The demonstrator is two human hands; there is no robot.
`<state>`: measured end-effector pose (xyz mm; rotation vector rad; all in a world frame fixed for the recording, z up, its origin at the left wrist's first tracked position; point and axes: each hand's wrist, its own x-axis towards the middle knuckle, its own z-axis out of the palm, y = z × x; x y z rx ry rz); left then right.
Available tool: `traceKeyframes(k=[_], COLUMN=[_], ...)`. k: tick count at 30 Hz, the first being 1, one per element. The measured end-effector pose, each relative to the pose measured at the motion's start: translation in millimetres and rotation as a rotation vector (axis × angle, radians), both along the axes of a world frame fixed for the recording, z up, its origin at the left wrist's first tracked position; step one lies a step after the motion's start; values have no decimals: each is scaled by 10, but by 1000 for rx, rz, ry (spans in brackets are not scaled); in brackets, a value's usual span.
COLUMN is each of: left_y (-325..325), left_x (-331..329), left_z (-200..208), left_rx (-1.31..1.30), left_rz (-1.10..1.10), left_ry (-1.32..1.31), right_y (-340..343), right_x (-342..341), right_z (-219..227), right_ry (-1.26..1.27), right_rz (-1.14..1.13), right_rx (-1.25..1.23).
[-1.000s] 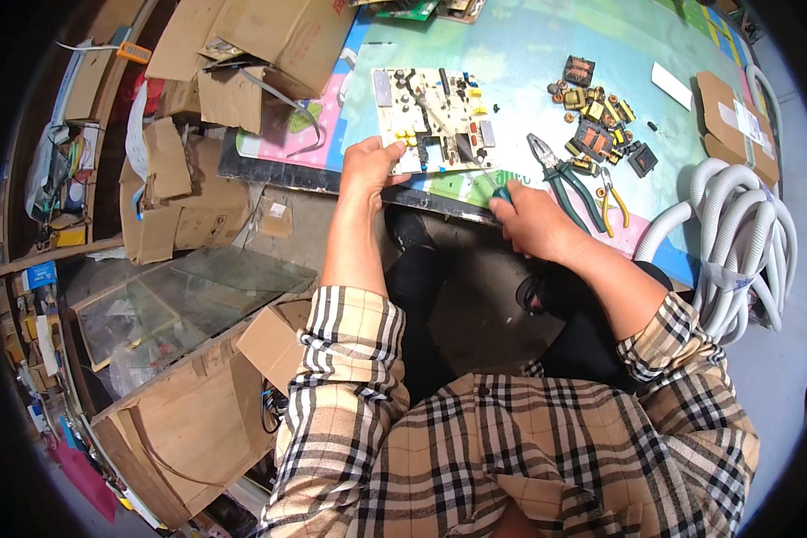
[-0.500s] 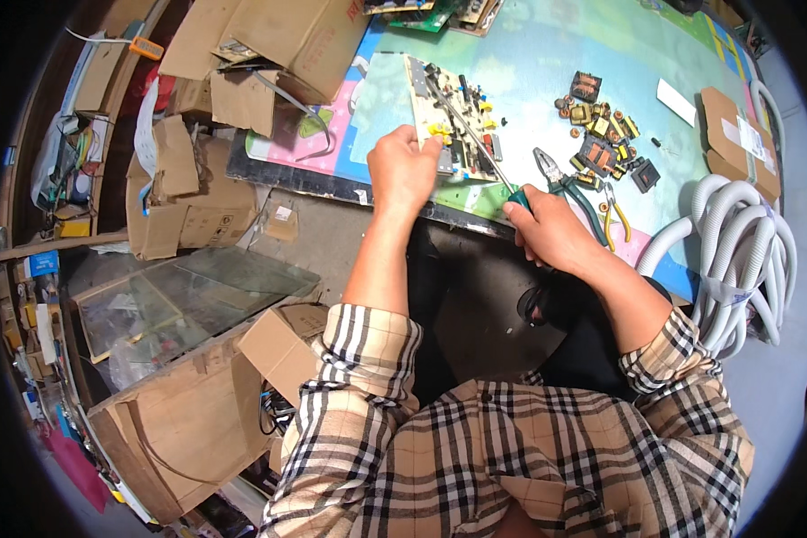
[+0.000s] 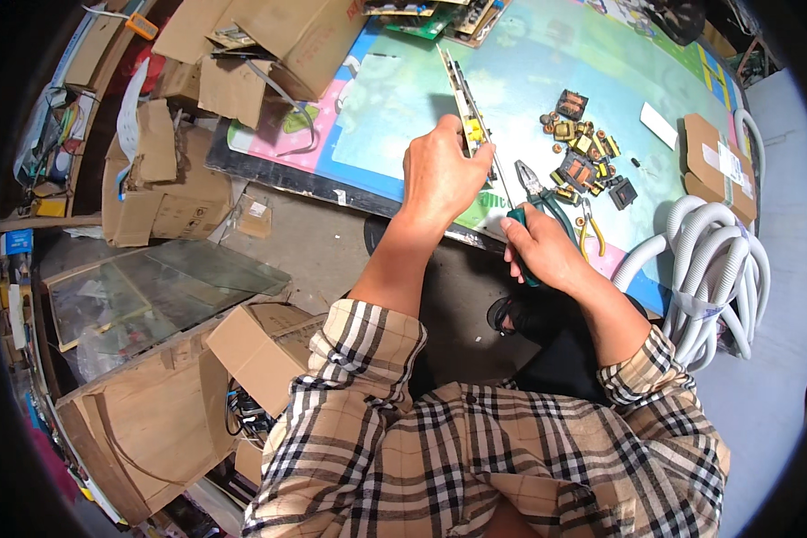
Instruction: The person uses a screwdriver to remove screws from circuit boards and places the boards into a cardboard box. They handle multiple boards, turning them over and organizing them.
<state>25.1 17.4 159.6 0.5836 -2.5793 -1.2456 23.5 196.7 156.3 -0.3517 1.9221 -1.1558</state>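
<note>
In the head view, the left hand (image 3: 444, 172) pinches a thin, pale circuit board (image 3: 463, 95) with little yellow and black parts, tipped up on edge over the colourful printed table (image 3: 394, 117). The right hand (image 3: 547, 247) holds a green-handled metal screwdriver (image 3: 518, 217) beside green-handled steel pliers (image 3: 543, 194).

circuit board (image 3: 463, 93) partly hidden by left hand (image 3: 441, 170), screwdriver handle (image 3: 516, 216) part-covered by right fingers (image 3: 518, 235), stacked boards (image 3: 420, 23) cropped above

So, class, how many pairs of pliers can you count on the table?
2: the larger green-handled pair just beyond the right hand, and the smaller yellow-handled pair to the right of the first. Others could be hidden.
</note>
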Motion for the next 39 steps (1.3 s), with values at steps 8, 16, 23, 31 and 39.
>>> traceKeyframes(k=[8,16,23,31,39], left_y=[32,-288,-644,-923,-958], left_x=[30,50,50,136,121], left_z=[8,-259,-114,-60,-15], left_rx=[13,361,885,1411,1577], left_rz=[-47,161,349,373,535], left_ry=[33,12,131,309,309], right_y=[-14,-1,4,-13,4], right_x=[-5,-31,-73,32,134], right_z=[43,-11,-4,123,160], right_ry=[14,317,400,445,332], right_rz=[-17,61,-21,45,154], right_rx=[24,166,137,4,-40])
